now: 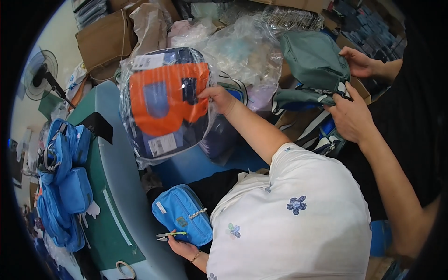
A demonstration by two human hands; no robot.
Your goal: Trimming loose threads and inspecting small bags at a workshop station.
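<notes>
Both my hands hold a green fabric bag (313, 60) at the upper right. My left hand (352, 116) grips its lower edge by the white-trimmed strap. My right hand (359, 61) holds its upper right corner. In front of me sits a co-worker in a white flowered shirt (298, 219). One of that person's hands (219, 98) touches a plastic-wrapped orange and blue bag (163, 102). The other hand (184, 249) holds small snips (169, 235) next to a blue pouch (182, 219) on the lap.
A pile of blue pouches (65, 186) lies at the left beside a green tabletop (109, 205) with a tape roll (125, 269). A fan (39, 74) stands far left. Cardboard boxes (105, 39) and heaped clear plastic bags (242, 46) fill the back.
</notes>
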